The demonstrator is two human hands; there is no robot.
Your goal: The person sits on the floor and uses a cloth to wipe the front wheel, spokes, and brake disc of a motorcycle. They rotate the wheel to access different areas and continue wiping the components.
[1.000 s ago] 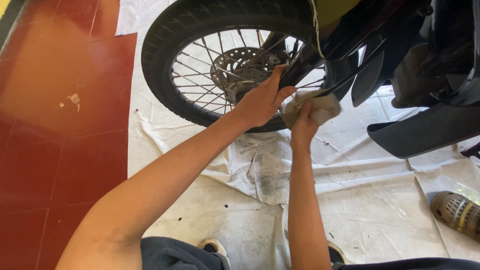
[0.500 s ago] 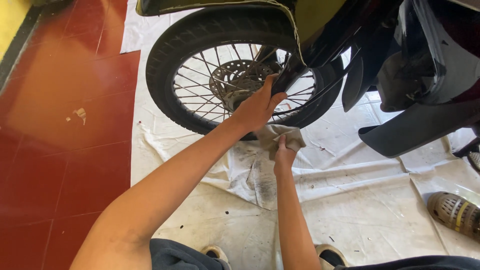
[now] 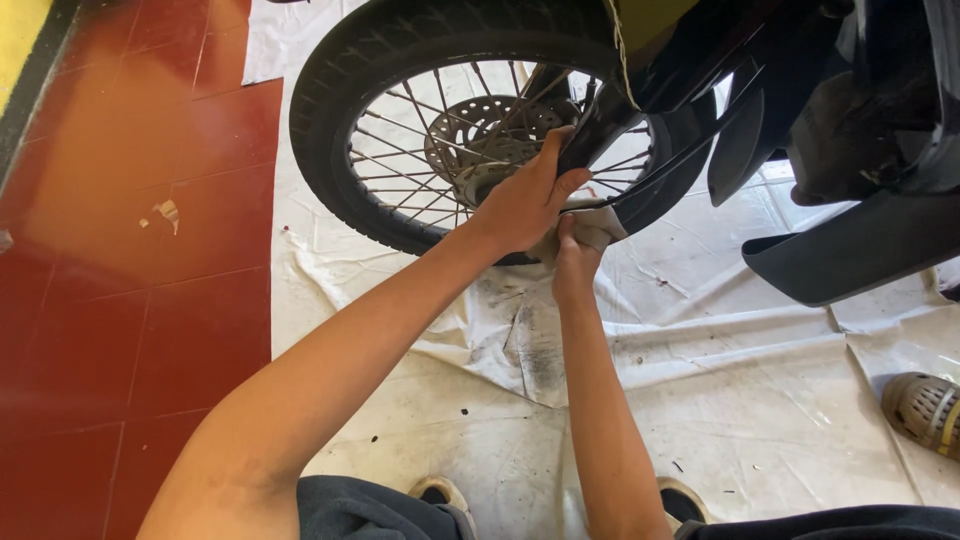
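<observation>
Your left hand [image 3: 525, 200] is clamped on the black fork leg [image 3: 590, 125] beside the spoked motorcycle wheel [image 3: 440, 130]. Your right hand [image 3: 575, 250] pinches a soft, limp grey rag [image 3: 598, 228] just beneath. The fork looks rigid, probably grimy; grip it firmly. Thin spokes [image 3: 400, 170] and the black fender [image 3: 850, 245] crowd close above the white floor sheet [image 3: 750, 400].

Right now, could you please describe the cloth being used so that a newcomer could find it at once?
Start at the spoked wheel standing on the white floor sheet. At its lower right rim, the right hand grips a crumpled beige cloth, just under the left hand. It is the only soft thing against the black tyre.
</observation>
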